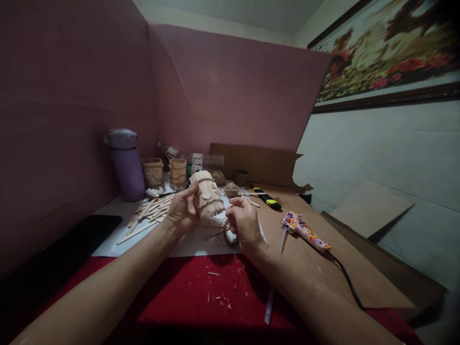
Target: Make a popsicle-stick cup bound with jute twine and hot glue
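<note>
My left hand (182,210) is wrapped round a tilted craft-stick cup (206,191), pale wood with twine bands and small wooden shapes on its side. At the cup's lower right edge, my right hand (245,224) has its thumb and fingers pinched together. Whatever sits in that pinch is too small or hidden to make out. Below the right hand, a roll of tape (230,235) lies partly covered on white paper. Loose craft sticks (147,215) are heaped left of the left hand. Beyond the right hand rests a ball of twine (232,189).
Two finished-looking stick cups (177,173) stand at the back beside a purple bottle (127,167). On the cardboard at right lie a flower-patterned glue gun (305,232) with its cord and a black-yellow utility knife (268,199). Wood scraps litter the red cloth (172,292).
</note>
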Available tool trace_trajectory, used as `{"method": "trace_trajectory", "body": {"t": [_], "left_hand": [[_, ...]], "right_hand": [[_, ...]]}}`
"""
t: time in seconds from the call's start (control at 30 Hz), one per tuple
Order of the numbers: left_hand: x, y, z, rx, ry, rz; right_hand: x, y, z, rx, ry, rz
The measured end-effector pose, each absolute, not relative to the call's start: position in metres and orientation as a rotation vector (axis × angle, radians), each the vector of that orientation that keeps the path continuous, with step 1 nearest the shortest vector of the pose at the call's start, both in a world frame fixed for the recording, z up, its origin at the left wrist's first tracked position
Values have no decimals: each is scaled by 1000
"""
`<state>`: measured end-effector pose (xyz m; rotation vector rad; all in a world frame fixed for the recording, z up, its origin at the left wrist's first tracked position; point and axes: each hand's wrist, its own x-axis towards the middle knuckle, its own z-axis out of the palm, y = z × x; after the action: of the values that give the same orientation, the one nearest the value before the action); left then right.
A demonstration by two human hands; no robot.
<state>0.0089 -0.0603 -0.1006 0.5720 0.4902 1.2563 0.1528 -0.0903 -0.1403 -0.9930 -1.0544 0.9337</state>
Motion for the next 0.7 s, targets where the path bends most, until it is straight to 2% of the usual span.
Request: {"method": "trace_trajectory", "body": {"t": [0.23, 0.7], "left_hand": [[8, -62, -101, 663, 378, 1241], [14, -62, -99, 676, 480, 1314]], "right_hand": [[149, -89, -144, -997, -1261, 749], [153, -92, -151, -974, -1488, 499]]}}
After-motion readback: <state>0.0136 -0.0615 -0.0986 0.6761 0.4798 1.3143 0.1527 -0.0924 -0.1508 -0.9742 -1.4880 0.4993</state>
